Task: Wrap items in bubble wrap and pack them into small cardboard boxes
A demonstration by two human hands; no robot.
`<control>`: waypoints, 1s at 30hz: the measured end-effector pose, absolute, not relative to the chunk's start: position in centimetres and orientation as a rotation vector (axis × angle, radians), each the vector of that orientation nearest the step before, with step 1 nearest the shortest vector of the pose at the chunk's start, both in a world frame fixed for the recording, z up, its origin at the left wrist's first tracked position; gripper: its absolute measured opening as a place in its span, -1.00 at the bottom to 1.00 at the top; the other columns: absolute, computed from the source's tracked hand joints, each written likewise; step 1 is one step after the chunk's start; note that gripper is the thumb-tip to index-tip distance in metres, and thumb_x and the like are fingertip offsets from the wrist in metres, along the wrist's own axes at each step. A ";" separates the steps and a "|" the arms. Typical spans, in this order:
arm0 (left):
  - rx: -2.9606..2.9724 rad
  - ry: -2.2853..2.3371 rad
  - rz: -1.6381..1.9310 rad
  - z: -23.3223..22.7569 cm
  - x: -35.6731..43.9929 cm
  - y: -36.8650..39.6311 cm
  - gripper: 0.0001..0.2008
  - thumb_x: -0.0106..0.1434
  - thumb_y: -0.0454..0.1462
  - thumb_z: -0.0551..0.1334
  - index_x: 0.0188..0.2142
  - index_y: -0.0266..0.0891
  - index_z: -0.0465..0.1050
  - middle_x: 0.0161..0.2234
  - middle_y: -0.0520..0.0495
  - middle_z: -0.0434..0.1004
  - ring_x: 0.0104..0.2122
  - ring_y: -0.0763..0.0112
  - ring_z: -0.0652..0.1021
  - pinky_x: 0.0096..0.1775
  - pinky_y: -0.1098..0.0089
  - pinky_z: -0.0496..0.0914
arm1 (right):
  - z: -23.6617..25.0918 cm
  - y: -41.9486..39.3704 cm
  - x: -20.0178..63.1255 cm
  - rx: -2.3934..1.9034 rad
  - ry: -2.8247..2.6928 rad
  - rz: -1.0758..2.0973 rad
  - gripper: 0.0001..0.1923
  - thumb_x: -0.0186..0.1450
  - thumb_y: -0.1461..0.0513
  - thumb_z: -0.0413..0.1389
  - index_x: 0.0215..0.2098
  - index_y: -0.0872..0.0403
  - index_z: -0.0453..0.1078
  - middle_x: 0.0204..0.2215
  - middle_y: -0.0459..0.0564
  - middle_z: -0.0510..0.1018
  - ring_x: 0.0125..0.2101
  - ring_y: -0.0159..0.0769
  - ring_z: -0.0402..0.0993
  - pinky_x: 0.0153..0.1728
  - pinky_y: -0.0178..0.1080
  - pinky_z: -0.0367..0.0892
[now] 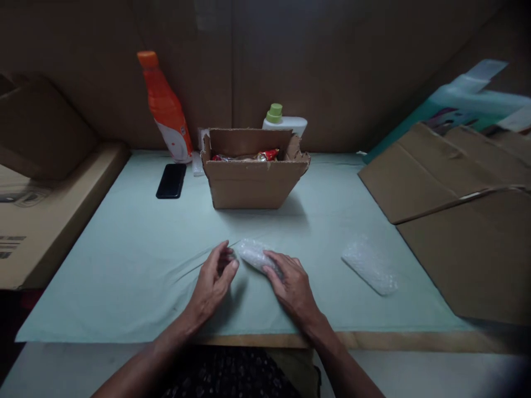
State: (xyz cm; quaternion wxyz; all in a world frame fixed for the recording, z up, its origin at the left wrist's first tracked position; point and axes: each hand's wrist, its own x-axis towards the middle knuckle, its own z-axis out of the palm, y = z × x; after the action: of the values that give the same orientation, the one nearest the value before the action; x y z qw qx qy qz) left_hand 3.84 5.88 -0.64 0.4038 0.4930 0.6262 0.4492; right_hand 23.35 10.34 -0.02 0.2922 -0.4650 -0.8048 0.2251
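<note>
Right hand curls round the bubble-wrap bundle in front of the box, left hand loosely spread: a handling step, seemingly, calling for left fingers to close in

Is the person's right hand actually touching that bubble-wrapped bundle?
Touching. The head view shows the right hand gripping the right end of the bubble-wrapped bundle, thumb and fingers against the plastic.

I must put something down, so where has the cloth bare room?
Bare cloth: left of the left hand, nearer than the phone; and between the middle box and the unheld wrap. Crowded: orange bottle to middle box, and where the right hand holds the roll.
</note>
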 end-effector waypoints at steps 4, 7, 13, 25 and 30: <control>0.911 1.190 1.178 0.0 5.5 3.9 -0.51 0.28 -0.04 0.25 0.11 -0.25 0.36 0.02 -0.23 0.55 0.00 0.17 0.56 0.04 0.19 0.45 | 0.4 8.9 22.5 -1.229 -1.840 1.202 -0.73 0.40 0.14 0.06 0.00 0.03 0.47 -0.18 0.01 0.66 -0.20 -0.21 0.60 -0.18 -0.23 0.50; 0.853 1.200 1.213 0.6 6.2 3.9 -0.65 0.28 -0.12 0.25 -0.02 -0.26 0.42 -0.12 -0.15 0.61 -0.12 0.24 0.58 -0.04 0.29 0.46 | 0.8 8.2 22.8 -1.184 -1.841 1.261 -0.76 0.37 0.14 0.09 -0.07 0.03 0.49 -0.18 0.02 0.65 -0.15 -0.18 0.59 -0.11 -0.20 0.50; 1.347 1.312 1.081 0.8 6.2 4.3 -0.41 0.24 -0.33 0.18 0.28 -0.21 0.25 -0.06 -0.13 0.59 -0.19 0.29 0.59 -0.10 0.32 0.49 | 3.0 10.1 25.4 -1.076 -1.975 1.223 -0.37 0.16 0.08 0.33 0.18 0.00 0.40 0.08 0.13 0.53 -0.01 -0.07 0.53 0.02 -0.09 0.46; 2.441 1.605 1.246 8.3 -0.7 13.6 -0.13 0.27 -0.19 0.33 0.44 -0.10 -0.11 0.34 -0.30 0.22 0.36 -0.07 0.20 0.29 -0.14 0.17 | 7.7 15.1 28.4 -0.990 -2.186 1.075 -0.85 0.22 0.16 0.29 -0.23 -0.02 0.56 -0.30 -0.01 0.65 -0.35 -0.21 0.60 -0.35 -0.28 0.51; 2.553 1.880 1.218 10.2 -3.3 19.1 -0.71 0.29 -0.41 0.19 -0.01 -0.21 0.47 0.15 -0.23 0.46 0.31 -0.05 0.28 0.25 -0.17 0.22 | 12.2 18.7 31.1 -1.104 -1.844 0.614 -0.71 0.14 0.07 0.35 -0.18 -0.09 0.55 -0.28 -0.02 0.68 -0.36 -0.19 0.63 -0.38 -0.28 0.55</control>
State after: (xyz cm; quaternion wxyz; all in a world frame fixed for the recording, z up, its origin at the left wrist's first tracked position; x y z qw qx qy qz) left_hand -3.33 19.05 10.17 -0.1272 0.7455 0.5490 0.3557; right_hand 31.11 18.67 12.21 0.4380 -0.4440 -0.7416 0.2470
